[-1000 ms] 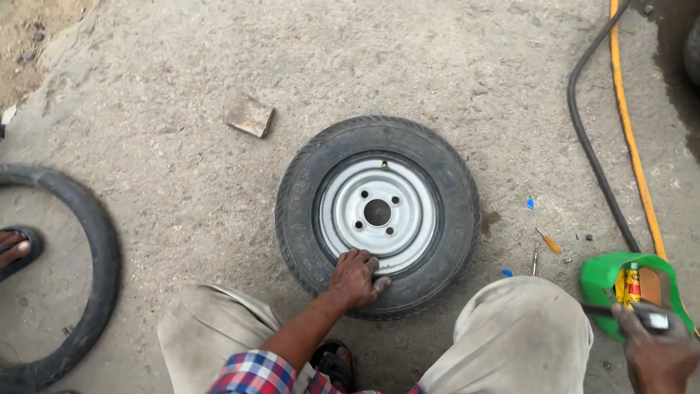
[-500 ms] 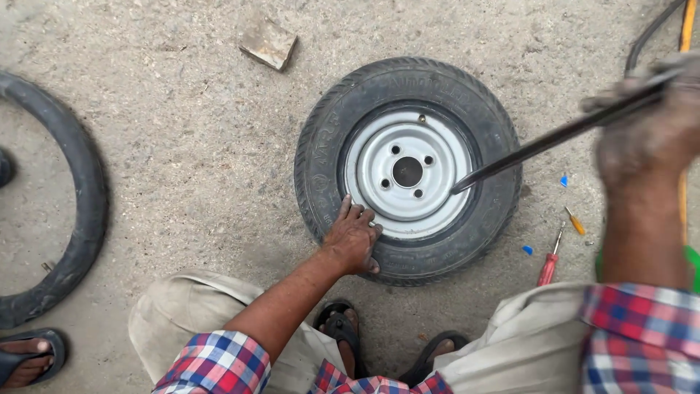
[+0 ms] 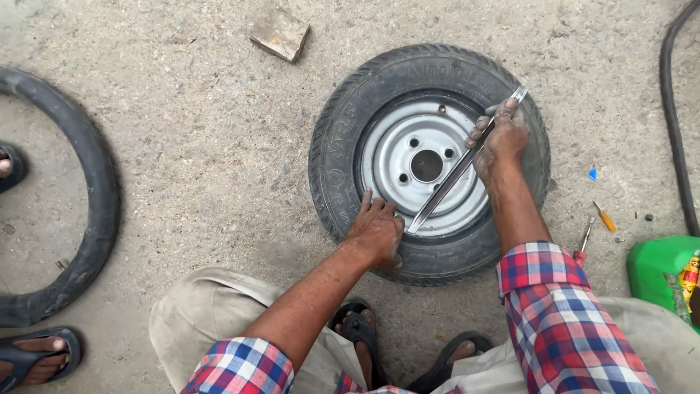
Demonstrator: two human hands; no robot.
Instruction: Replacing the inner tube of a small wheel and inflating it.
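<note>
A small tyre (image 3: 430,164) on a grey steel rim (image 3: 426,166) lies flat on the concrete ground (image 3: 204,153), in front of the squatting person's knees and sandalled feet. Compared with half a second ago, when the right hand (image 3: 502,138) held the long metal lever (image 3: 467,160) raised in the air above the wheel, the lever has now come down onto the wheel: it lies slantwise across the rim face, its lower tip at the near edge of the rim where steel meets rubber, its upper end over the far-right sidewall. The right hand's fingers are curled around the upper part of the bar, gripping it. The left hand (image 3: 378,232) has stayed where it was, on the near sidewall, palm down with fingers spread and pressing on the rubber just beside the lever tip. Judged from this, the tool has passed from being fetched to being applied at the rim edge, the left hand steadying the wheel; whether the tip is under the rubber cannot be told. Around the work: a loose tyre (image 3: 87,197) toward the left edge with another person's sandalled feet near it, a stone block (image 3: 280,32) at the far side, a black hose (image 3: 674,124) and a green can (image 3: 660,270) at right, and screwdrivers (image 3: 604,216) beside the wheel.
</note>
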